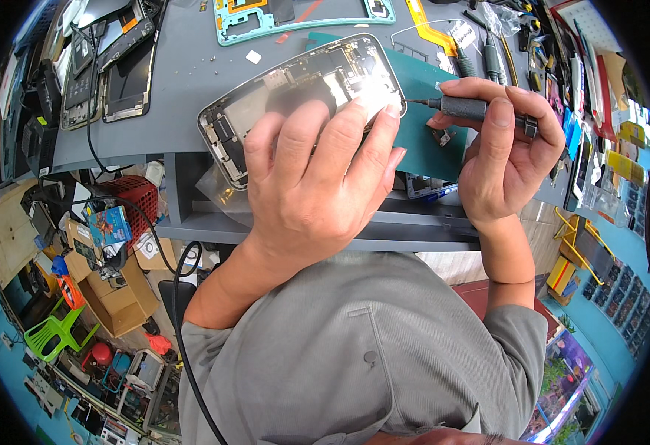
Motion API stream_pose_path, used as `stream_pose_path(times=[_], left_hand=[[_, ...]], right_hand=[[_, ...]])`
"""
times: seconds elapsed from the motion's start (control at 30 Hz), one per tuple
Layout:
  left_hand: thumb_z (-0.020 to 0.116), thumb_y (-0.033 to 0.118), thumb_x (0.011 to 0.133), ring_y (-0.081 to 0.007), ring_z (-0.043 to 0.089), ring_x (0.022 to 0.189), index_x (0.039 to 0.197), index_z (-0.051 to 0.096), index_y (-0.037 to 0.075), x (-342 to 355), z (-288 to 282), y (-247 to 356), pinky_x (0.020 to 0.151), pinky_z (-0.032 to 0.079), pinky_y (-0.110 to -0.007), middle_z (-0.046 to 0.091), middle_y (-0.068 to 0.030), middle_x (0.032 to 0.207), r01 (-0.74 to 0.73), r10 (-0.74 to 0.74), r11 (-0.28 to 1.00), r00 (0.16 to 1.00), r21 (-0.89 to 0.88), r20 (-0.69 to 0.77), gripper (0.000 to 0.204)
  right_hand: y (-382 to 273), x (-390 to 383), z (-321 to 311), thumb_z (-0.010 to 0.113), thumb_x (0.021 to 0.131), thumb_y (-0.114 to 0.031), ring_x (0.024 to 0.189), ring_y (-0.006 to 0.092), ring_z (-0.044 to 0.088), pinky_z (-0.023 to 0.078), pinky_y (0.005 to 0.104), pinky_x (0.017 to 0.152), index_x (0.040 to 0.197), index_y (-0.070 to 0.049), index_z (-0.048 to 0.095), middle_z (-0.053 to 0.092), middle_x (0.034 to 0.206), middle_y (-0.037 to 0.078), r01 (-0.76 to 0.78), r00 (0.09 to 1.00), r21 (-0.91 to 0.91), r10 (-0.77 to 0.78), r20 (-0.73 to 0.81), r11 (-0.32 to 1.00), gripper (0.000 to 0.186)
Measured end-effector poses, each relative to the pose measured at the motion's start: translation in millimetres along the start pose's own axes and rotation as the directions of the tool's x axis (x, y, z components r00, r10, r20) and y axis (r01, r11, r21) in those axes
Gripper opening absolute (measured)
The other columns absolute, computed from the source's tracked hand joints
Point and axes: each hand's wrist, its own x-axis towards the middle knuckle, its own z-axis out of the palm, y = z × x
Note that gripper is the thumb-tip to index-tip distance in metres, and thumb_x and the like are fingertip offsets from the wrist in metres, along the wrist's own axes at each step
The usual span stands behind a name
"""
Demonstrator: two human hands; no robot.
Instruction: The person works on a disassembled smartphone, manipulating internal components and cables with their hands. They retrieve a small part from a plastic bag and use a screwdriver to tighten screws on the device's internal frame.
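Note:
An opened smartphone (284, 83), its metal frame and inner boards bare, lies tilted across the near edge of the desk and a green mat. My left hand (314, 178) grips it, with the fingers laid over its inside and the thumb along the near side. Glare on the phone hides some inner detail. In my right hand (506, 148) a thin screwdriver (462, 109) with a dark handle is held between thumb and fingers. Its tip reaches the right edge of the phone frame; whether it touches I cannot tell. A small metal part (442, 136) rests on the mat below the screwdriver.
The green mat (432, 78) covers part of the grey desk (184, 81). A teal frame (302, 33) and a yellow flex cable (430, 33) lie beyond the phone. Opened phones (128, 85) are at left, more screwdrivers (492, 59) at right. An open drawer (414, 222) sits below.

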Motion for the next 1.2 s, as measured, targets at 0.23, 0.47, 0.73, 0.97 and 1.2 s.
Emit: stream_pose_path(times=[0.23,0.47,0.73,0.97,1.2], left_hand=[[0.090,0.032,0.088,-0.0266,0.061,0.111,0.125,0.090,0.017,-0.6,0.7,-0.5,0.102,0.045,-0.044,0.073,-0.0007,0.121,0.002,-0.002,1.000,1.000,-0.007,-0.003,0.040],[0.090,0.031,0.087,-0.0266,0.061,0.113,0.125,0.089,0.016,-2.3,2.2,-1.1,0.102,0.045,-0.045,0.073,-0.0006,0.123,-0.011,0.011,1.000,1.000,0.000,-0.026,0.041],[0.093,0.027,0.083,-0.0277,0.062,0.114,0.127,0.087,0.014,-5.0,6.4,-2.3,0.100,0.044,-0.047,0.073,-0.0012,0.125,-0.017,0.015,0.999,0.998,-0.034,-0.054,0.046],[0.093,0.027,0.082,-0.0277,0.062,0.113,0.128,0.087,0.014,-5.5,4.1,-1.4,0.099,0.044,-0.047,0.073,-0.0016,0.125,-0.009,0.008,1.000,0.999,-0.028,-0.034,0.048],[0.092,0.026,0.083,-0.0280,0.062,0.113,0.128,0.087,0.013,-5.1,4.5,-1.2,0.099,0.044,-0.047,0.073,-0.0023,0.125,-0.010,0.008,0.999,0.999,-0.033,-0.039,0.046]], right_hand=[[-20.8,9.7,-3.5,0.055,0.119,0.001,0.097,0.0276,0.081,0.070,0.0377,0.085,0.146,0.001,0.045,0.078,0.122,0.032,0.033,0.991,-0.210,-0.005,0.133,0.977,0.029],[-38.9,19.9,-10.8,0.078,0.108,0.000,0.103,0.0228,0.081,0.067,0.0331,0.091,0.142,0.005,0.056,0.078,0.124,0.024,0.304,0.937,-0.583,-0.126,0.326,0.754,0.041],[-64.6,44.7,6.7,0.092,0.096,-0.004,0.102,0.0200,0.078,0.064,0.0322,0.089,0.135,0.003,0.066,0.079,0.120,0.015,0.074,0.964,-0.590,0.093,0.248,0.804,0.047],[-66.3,62.0,11.5,0.097,0.092,-0.011,0.093,0.0183,0.076,0.061,0.0308,0.085,0.127,0.001,0.068,0.079,0.109,0.011,0.230,0.937,-0.632,0.006,0.348,0.740,0.047],[-75.7,66.4,11.5,0.095,0.091,-0.009,0.093,0.0192,0.076,0.061,0.0330,0.088,0.121,0.001,0.068,0.079,0.106,0.010,0.161,0.929,-0.705,0.135,0.344,0.691,0.042]])
